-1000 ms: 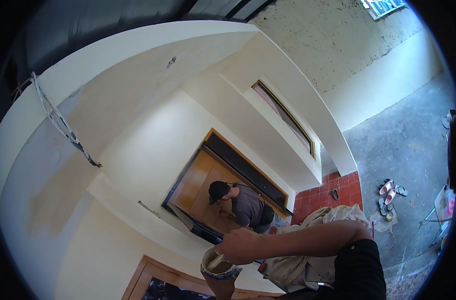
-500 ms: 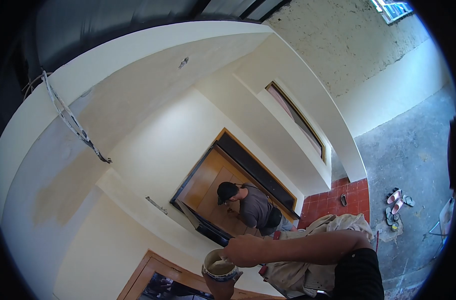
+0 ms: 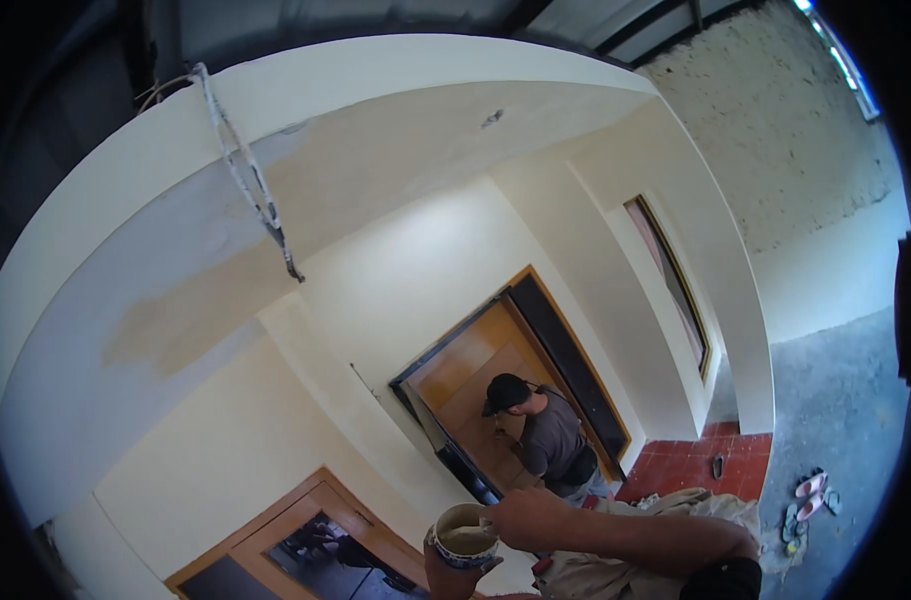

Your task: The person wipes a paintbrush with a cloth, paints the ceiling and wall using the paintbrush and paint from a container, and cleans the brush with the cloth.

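Note:
A paint-smeared round pot (image 3: 464, 535) with pale contents sits in my left hand (image 3: 451, 576), whose fingers wrap round it from below. Over its right rim is my right hand (image 3: 523, 519), closed on the pale handle of a tool, probably a brush (image 3: 483, 528); its lower end is inside the pot. A crumpled beige cloth (image 3: 675, 507) lies beyond and under my right forearm.
Beyond my hands a person in a black cap (image 3: 552, 436) stands at a wooden door (image 3: 472, 393). Cables (image 3: 247, 170) hang from the upper beam. Shoes (image 3: 810, 500) lie on the grey floor at right, beside red tiles (image 3: 690, 463). A framed window (image 3: 675, 285) is recessed in the wall.
The view has swung, so walls and door appear further right and lower. My right hand stays by the pot's rim, and both hands sit lower and a little further right in view.

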A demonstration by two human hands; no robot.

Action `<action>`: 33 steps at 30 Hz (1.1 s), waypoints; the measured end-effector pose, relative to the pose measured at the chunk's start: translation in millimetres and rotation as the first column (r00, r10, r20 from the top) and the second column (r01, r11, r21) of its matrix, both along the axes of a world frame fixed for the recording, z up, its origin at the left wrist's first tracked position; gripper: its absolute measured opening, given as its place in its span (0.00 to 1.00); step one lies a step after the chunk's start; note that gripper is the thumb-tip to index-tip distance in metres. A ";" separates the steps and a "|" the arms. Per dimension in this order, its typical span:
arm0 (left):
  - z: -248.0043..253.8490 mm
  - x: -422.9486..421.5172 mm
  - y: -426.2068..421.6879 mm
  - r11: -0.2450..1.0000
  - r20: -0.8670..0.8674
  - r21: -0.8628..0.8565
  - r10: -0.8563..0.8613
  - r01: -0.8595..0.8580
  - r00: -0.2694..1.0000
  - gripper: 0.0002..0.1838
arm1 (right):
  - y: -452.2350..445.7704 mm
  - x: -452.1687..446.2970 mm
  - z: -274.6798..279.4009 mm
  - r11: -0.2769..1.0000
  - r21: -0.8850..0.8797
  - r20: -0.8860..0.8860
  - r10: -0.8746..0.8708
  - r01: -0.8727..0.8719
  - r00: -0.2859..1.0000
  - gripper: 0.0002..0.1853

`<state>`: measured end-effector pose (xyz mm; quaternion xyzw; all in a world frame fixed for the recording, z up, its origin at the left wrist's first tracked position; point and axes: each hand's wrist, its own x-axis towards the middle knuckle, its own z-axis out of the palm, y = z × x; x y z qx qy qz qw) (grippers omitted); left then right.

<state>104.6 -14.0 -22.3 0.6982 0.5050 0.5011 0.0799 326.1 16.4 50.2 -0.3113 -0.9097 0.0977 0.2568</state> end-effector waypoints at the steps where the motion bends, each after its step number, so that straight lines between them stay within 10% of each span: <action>1: -2.7 -1.2 0.0 1.000 -0.004 0.005 0.029 -0.029 1.000 0.56 | -0.2 0.9 1.6 1.000 -0.028 0.007 -0.005 0.005 1.000 0.13; 9: -12.1 -14.2 15.0 0.981 0.184 -0.045 -0.176 0.187 0.967 0.48 | 14.6 -6.8 -11.9 0.995 -0.099 -0.025 -0.025 0.023 0.999 0.14; 11: -22.5 -27.6 31.6 0.821 0.442 0.004 -0.514 0.571 0.735 0.46 | 20.4 -12.1 -16.3 0.995 -0.097 0.005 -0.002 0.003 1.000 0.14; 12: -27.5 -38.4 45.6 0.550 0.588 0.053 -0.692 0.834 0.418 0.46 | 19.9 -12.5 -18.7 0.992 -0.122 -0.009 -0.024 0.023 1.000 0.14; 15: -20.6 -23.4 10.0 0.987 0.231 -0.043 -0.140 0.154 0.963 0.50 | 17.0 -10.4 -13.3 0.985 -0.163 0.012 -0.047 0.048 0.999 0.15; 21: -12.9 -23.5 -16.3 0.992 0.067 -0.065 0.114 -0.109 0.991 0.58 | 27.1 -21.5 -24.4 0.988 -0.134 0.041 -0.068 0.073 0.997 0.15; 33: -28.5 -67.3 -17.1 0.994 0.222 -0.107 0.011 0.013 0.975 0.59 | 40.9 -54.0 -41.3 0.977 -0.185 -0.094 0.091 -0.107 0.991 0.25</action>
